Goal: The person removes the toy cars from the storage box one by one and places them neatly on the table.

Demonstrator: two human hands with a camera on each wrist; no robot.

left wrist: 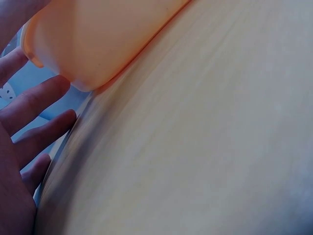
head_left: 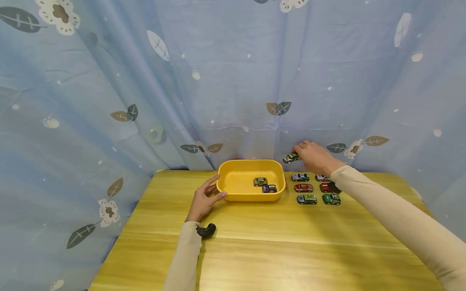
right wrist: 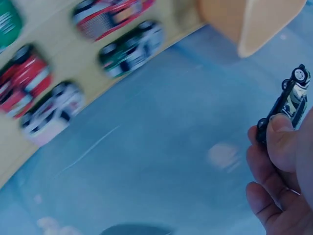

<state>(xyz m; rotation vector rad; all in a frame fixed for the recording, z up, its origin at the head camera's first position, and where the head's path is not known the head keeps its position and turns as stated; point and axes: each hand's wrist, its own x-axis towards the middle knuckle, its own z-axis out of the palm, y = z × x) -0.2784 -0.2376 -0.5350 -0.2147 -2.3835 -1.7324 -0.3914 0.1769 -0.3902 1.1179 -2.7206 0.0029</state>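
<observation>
My right hand pinches a dark green-and-white toy car between thumb and fingers, raised above the table's back edge, just right of the yellow bin. In the right wrist view the held toy car is tilted, its wheels showing. At the bin's left end, my left hand rests with thumb and fingers spread against the wall and rim; the left wrist view has these fingers nearly straight. Inside the bin lie an olive-green toy car and a blue toy car.
Right of the bin, several toy cars stand in two columns on the wooden table, among them a red one and a green one. My right forearm partly covers the outer column. A blue patterned curtain hangs behind the table.
</observation>
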